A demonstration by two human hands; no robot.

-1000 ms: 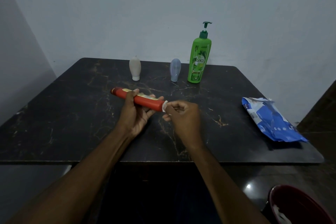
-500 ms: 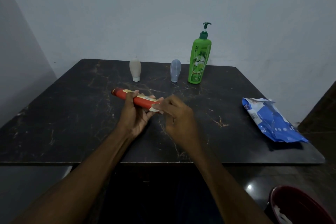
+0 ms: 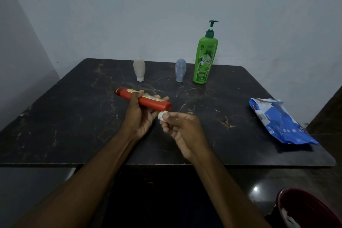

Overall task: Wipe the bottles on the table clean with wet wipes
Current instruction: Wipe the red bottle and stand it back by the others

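so half a second ago the right hand (image 3: 182,131) was up on the red bottle (image 3: 148,101), rubbing its near end right next to the other hand's fingertips. Now it's slid off toward 5 o'clock and sits just clear of the bottle's right tip. The wipe (image 3: 162,115) came off with it, so it's a little white wad pinched in the fingers (image 3: 173,115) just under that tip, and the whole red end is showing again.

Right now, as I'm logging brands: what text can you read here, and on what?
"Vatika": on the green pump bottle.
Label on the red bottle: too small to read.
Print on the blue wet wipes pack: too blurred to read.
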